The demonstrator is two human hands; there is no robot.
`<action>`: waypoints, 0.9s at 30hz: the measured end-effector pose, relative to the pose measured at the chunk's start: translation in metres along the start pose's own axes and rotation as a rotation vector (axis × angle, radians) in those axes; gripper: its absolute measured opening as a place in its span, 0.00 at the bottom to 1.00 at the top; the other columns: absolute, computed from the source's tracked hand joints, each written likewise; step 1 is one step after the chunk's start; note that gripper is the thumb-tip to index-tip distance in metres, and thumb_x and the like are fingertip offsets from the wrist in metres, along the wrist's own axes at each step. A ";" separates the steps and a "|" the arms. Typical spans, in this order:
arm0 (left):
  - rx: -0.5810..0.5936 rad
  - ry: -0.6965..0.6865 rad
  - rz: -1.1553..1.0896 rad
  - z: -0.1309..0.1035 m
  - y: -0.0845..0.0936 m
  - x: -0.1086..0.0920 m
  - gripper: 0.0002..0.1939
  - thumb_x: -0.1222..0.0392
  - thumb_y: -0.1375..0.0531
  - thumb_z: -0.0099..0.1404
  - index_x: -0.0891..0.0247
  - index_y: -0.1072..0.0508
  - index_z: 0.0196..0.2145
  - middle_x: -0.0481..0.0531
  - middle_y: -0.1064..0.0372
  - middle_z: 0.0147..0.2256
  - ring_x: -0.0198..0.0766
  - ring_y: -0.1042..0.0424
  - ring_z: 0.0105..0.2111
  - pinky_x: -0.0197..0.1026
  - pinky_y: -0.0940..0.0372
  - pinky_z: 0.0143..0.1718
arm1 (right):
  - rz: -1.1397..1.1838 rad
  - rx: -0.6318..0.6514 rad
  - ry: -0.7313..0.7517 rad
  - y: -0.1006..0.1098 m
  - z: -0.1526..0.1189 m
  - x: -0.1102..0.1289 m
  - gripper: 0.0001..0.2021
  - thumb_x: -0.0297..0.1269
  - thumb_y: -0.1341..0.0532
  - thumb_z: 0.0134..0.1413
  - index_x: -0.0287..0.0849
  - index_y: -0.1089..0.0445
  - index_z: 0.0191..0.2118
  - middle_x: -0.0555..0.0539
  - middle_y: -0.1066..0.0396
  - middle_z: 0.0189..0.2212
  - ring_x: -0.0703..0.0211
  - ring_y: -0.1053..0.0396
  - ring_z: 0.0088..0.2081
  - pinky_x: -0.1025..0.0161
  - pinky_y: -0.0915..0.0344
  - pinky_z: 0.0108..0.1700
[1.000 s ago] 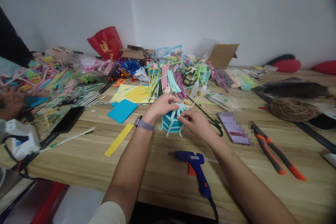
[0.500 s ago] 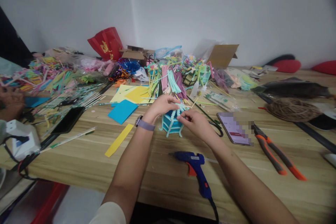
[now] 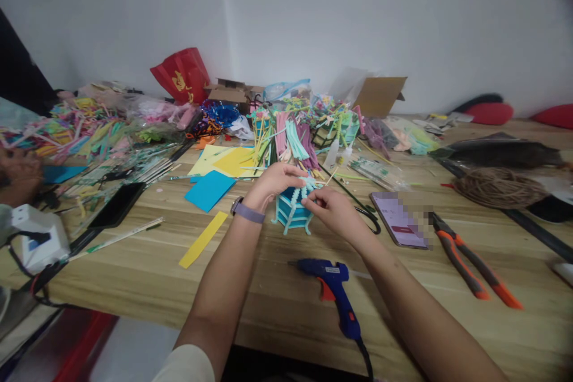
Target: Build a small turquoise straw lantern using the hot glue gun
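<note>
A small blue and mint craft model (image 3: pixel 293 215), lantern-like with ribs that look like fuzzy pipe cleaners, stands upright on the table. My left hand (image 3: pixel 284 179) reaches over it from the left, its fingers closed on the top where the ribs meet. At the model's right side, my right hand (image 3: pixel 329 206) pinches one of the ribs between thumb and forefinger. A thin pale stick (image 3: pixel 332 175) shows just behind my right hand. Nearer to me lies a blue hot glue gun (image 3: pixel 333 274) with an orange trigger, its nozzle pointing left.
Right of my hands lie a phone (image 3: pixel 398 219) and orange-handled pliers (image 3: pixel 470 262). Blue card (image 3: pixel 209 190) and a yellow strip (image 3: pixel 203 240) are to the left. Bundled pipe cleaners (image 3: pixel 295 137) and craft materials line the back. Another person's hand (image 3: pixel 18 176) is at far left.
</note>
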State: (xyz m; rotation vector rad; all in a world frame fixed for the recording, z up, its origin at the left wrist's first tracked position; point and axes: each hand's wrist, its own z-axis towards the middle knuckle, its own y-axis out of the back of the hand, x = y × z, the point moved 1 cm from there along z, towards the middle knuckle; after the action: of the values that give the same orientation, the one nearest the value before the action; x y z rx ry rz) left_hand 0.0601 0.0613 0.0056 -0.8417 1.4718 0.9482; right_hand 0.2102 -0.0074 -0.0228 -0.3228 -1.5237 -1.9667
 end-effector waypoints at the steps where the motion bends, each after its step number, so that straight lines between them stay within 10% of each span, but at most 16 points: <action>1: -0.003 0.004 -0.004 0.000 0.000 0.000 0.11 0.75 0.36 0.48 0.69 0.20 0.32 0.49 0.26 0.26 0.31 0.31 0.27 0.36 0.37 0.35 | -0.001 0.002 -0.004 0.000 0.000 0.000 0.12 0.40 0.42 0.55 0.41 0.30 0.25 0.51 0.38 0.22 0.61 0.40 0.27 0.64 0.47 0.31; 27: -0.013 0.034 -0.025 -0.002 0.000 -0.003 0.10 0.76 0.36 0.48 0.68 0.20 0.28 0.48 0.26 0.24 0.30 0.32 0.25 0.35 0.38 0.32 | 0.112 0.190 -0.045 0.006 0.000 -0.007 0.13 0.46 0.43 0.54 0.42 0.29 0.28 0.56 0.45 0.17 0.65 0.49 0.20 0.66 0.52 0.25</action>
State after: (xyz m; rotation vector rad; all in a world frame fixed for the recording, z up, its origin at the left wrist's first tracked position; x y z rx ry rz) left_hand 0.0591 0.0591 0.0083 -0.8880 1.4821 0.9299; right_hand 0.2188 -0.0059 -0.0217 -0.3657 -1.6697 -1.7240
